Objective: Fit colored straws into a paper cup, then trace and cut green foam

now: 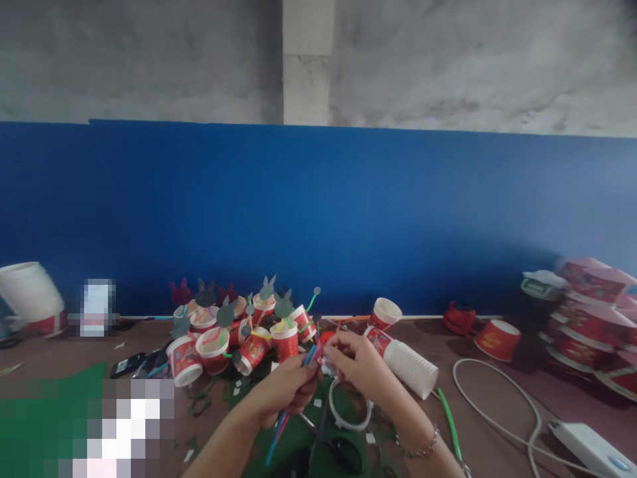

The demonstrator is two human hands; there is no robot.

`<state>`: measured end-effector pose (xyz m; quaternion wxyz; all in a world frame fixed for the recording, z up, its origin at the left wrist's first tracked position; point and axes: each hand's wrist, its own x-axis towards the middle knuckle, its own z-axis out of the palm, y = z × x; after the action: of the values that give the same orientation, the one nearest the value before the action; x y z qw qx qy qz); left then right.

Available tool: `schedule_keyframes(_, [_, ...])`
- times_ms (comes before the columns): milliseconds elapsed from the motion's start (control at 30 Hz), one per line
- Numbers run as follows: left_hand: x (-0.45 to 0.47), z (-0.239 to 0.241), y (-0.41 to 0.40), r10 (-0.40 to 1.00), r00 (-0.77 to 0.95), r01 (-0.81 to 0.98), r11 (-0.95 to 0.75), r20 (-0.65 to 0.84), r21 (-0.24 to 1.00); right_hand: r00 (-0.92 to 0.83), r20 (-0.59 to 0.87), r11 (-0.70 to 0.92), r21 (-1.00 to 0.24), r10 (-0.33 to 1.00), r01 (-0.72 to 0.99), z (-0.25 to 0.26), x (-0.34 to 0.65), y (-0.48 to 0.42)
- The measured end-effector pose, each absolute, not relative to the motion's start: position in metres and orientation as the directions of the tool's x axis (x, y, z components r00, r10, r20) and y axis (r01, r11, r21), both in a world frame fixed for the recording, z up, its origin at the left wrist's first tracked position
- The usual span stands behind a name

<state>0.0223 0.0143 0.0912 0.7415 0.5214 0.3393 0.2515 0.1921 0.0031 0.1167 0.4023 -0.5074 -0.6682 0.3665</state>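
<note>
While blue and pink strips [273, 446] are gripped inside the curled left hand [291, 388], their upper end appears to be pinched by the fingertips of the right hand [352, 360], above the table [482, 401]; several red cups [285, 342] behind are already fitted with coloured bands [312, 303] and eared cutouts [225, 316]; the nested cups [411, 367] at the right are seen without such parts, and seem to be left undone; no cup is yet joined to the held strips.

At six o'clock, the left hand [286, 390] and right hand [351, 358] hold blue and pink strips [277, 438], red cups [213, 353] at eight.
</note>
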Motion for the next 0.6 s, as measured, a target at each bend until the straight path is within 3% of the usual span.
schedule_keyframes(200, [0.029, 0.094, 0.010, 0.805, 0.552, 0.080, 0.212, -0.220, 0.974, -0.154, 0.151, 0.208, -0.843, 0.977, 0.496, 0.114, 0.187, 0.002])
schedule_keyframes(400, [0.033, 0.089, 0.009, 0.881, 0.469, 0.142, 0.004, -0.071, 0.990, -0.114, 0.157, 0.194, -0.779, 0.981, 0.596, 0.119, 0.180, 0.000])
schedule_keyframes(600, [0.031, 0.084, 0.011, 0.893, 0.450, 0.122, -0.030, -0.028, 0.992, -0.094, 0.168, 0.188, -0.734, 0.981, 0.652, 0.122, 0.178, -0.002])
